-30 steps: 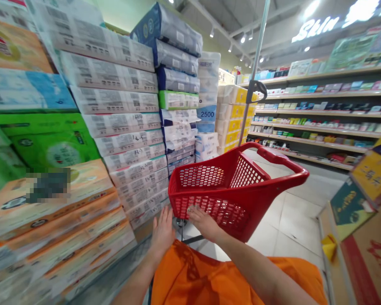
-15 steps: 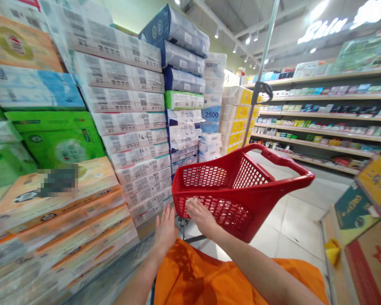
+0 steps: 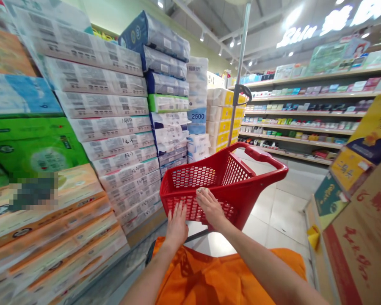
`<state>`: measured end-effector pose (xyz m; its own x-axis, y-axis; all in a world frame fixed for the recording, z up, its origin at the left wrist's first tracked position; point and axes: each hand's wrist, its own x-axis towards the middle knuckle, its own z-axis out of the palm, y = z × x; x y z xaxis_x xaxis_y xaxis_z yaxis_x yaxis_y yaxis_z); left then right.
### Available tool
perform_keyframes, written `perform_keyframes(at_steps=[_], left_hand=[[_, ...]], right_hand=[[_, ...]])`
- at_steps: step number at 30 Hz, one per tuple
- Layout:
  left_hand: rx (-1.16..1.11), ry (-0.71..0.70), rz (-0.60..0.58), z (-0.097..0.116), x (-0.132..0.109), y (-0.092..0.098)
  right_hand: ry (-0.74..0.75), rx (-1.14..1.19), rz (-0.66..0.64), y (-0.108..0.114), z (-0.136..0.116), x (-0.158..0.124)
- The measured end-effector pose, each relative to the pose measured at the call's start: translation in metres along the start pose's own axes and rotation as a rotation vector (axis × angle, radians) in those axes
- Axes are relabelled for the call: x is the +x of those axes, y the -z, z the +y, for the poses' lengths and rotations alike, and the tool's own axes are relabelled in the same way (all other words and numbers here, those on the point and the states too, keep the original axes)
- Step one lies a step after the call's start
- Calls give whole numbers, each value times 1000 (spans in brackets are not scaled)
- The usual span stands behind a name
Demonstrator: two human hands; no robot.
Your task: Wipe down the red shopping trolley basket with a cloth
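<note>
Cart (image 3: 238, 192) stands just before us on the tiled floor (image 3: 284, 203), its near side at our hands. Our right hand (image 3: 212, 210) keeps its fingers together by the near rim, a pale scrap (image 3: 202, 190) at the tips; whether they pinch it, we cannot tell. Our left hand (image 3: 178, 226) is lightly spread lower down; contact is unclear. The plastic looks stiff, smooth and fairly light, likely to roll when pushed; the handle (image 3: 263, 154) seems our surest hold. Beyond are stacked packs (image 3: 123, 127) and shelves (image 3: 292, 113).
</note>
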<state>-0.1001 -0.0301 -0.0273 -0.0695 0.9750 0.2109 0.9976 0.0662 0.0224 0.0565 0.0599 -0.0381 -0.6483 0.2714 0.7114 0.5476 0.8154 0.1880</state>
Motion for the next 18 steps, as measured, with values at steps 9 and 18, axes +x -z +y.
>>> perform_keyframes(at_steps=[9,18], left_hand=[[-13,-73,-60,24,4,1],[-44,-157,-40,46,11,0]], right_hand=[[1,-19,-52,9,5,-43],[2,-17,-113,9,29,-80]])
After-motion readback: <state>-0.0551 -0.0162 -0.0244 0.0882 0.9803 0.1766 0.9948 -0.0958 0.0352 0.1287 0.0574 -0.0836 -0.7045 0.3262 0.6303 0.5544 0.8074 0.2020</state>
